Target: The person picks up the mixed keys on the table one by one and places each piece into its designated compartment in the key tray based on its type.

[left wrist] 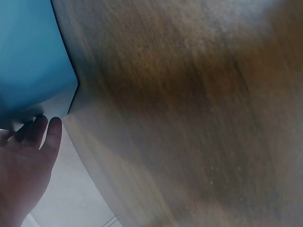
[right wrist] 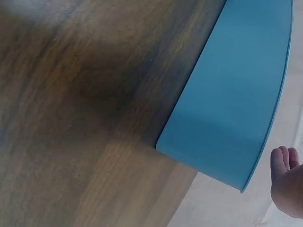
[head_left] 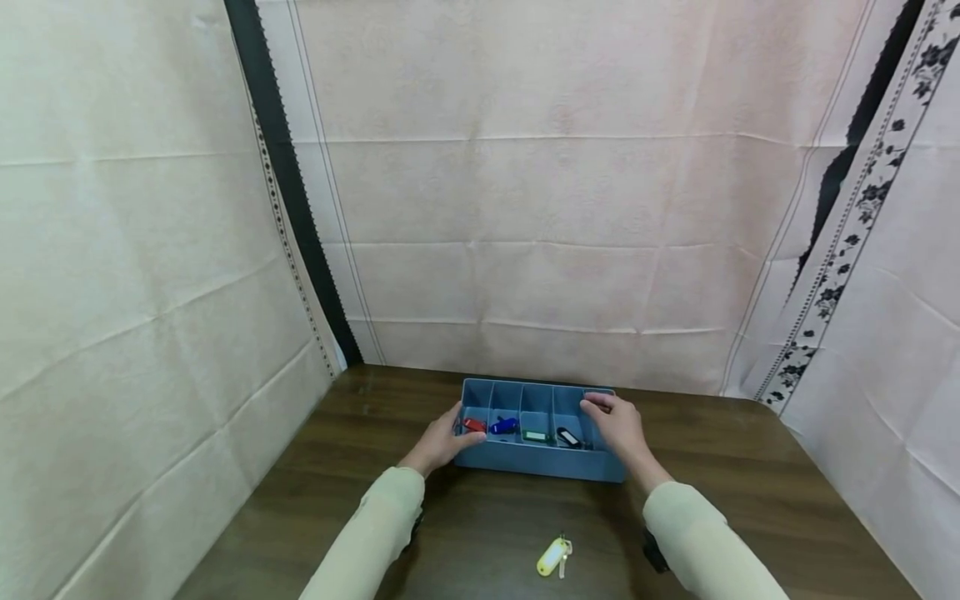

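A blue compartment box [head_left: 540,460] stands on the wooden table, its divided top facing up. Key tags lie in its compartments: a red one [head_left: 474,425], a blue one [head_left: 504,426], a green one [head_left: 536,436] and a black one [head_left: 568,437]. My left hand [head_left: 441,439] grips the left end of the box, thumb over the front rim and fingers along the side wall [left wrist: 42,106]. Over the rightmost compartment is my right hand [head_left: 617,423], fingers bent and thumb close to the index finger; I cannot tell whether it pinches something.
A yellow key tag [head_left: 552,557] with a small key [head_left: 564,560] lies on the table [head_left: 480,533] in front of the box, between the forearms. Pale cloth [head_left: 555,208] hangs behind the table and along both sides.
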`<move>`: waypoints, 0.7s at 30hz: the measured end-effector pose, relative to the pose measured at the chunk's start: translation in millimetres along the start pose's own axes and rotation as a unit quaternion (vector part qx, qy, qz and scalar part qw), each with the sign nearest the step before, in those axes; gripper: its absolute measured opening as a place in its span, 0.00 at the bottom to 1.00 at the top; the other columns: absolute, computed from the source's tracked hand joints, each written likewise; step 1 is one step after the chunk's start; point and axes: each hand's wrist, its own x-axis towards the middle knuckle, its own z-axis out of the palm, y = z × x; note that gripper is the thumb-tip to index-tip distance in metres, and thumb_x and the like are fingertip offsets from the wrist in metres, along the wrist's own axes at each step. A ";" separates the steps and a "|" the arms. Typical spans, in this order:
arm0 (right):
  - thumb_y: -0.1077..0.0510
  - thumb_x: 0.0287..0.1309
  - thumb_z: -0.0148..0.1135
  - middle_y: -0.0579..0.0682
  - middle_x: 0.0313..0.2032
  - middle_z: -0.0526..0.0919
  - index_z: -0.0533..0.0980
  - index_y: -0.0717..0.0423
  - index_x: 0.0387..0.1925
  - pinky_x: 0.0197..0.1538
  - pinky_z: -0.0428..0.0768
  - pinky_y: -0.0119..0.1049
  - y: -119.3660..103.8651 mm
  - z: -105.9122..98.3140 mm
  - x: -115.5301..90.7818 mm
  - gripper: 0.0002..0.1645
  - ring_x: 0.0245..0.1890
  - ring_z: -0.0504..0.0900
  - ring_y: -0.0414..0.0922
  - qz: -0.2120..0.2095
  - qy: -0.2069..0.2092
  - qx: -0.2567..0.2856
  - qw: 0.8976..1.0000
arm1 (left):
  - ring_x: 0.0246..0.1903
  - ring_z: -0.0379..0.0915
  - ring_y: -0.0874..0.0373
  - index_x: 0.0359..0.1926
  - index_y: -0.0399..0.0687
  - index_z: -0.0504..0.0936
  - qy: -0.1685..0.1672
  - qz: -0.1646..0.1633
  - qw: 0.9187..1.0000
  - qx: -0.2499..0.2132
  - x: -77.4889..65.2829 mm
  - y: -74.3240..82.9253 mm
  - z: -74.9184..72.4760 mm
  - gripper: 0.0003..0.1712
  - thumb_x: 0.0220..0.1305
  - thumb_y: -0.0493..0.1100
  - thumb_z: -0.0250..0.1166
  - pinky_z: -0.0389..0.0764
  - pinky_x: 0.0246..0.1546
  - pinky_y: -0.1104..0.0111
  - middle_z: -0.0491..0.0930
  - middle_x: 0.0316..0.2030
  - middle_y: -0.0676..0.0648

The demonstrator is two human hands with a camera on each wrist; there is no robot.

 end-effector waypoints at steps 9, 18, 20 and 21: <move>0.48 0.69 0.60 0.60 0.55 0.79 0.77 0.59 0.60 0.53 0.80 0.48 3.7 -8.6 -13.5 0.25 0.51 0.79 0.54 -0.014 -0.011 0.006 1.000 | 0.72 0.49 0.37 0.79 0.48 0.48 0.000 0.005 1.000 0.002 0.9 -1.1 0.4 0.53 0.64 0.58 0.67 0.56 0.65 0.38 0.54 0.75 0.39; 0.48 0.69 0.60 0.60 0.55 0.80 0.78 0.60 0.59 0.52 0.80 0.45 3.9 -14.9 -27.6 0.25 0.50 0.79 0.53 -0.019 -0.019 -0.001 1.000 | 0.72 0.49 0.37 0.79 0.48 0.49 0.002 0.002 1.000 0.007 1.5 -1.3 0.8 0.53 0.63 0.59 0.67 0.56 0.65 0.38 0.54 0.75 0.40; 0.49 0.69 0.60 0.59 0.53 0.80 0.78 0.59 0.58 0.50 0.80 0.43 3.1 -15.6 -31.6 0.23 0.49 0.79 0.52 -0.024 -0.021 -0.002 0.999 | 0.72 0.50 0.36 0.78 0.48 0.49 0.001 0.003 1.000 0.006 1.8 -1.8 1.0 0.53 0.63 0.59 0.68 0.57 0.65 0.38 0.54 0.75 0.39; 0.49 0.69 0.60 0.59 0.53 0.81 0.78 0.59 0.58 0.50 0.81 0.43 2.9 -16.0 -33.7 0.23 0.49 0.79 0.51 -0.028 -0.024 -0.001 0.999 | 0.72 0.50 0.36 0.78 0.47 0.49 0.001 0.006 1.000 0.006 1.9 -2.1 0.9 0.53 0.63 0.59 0.68 0.57 0.65 0.38 0.54 0.75 0.39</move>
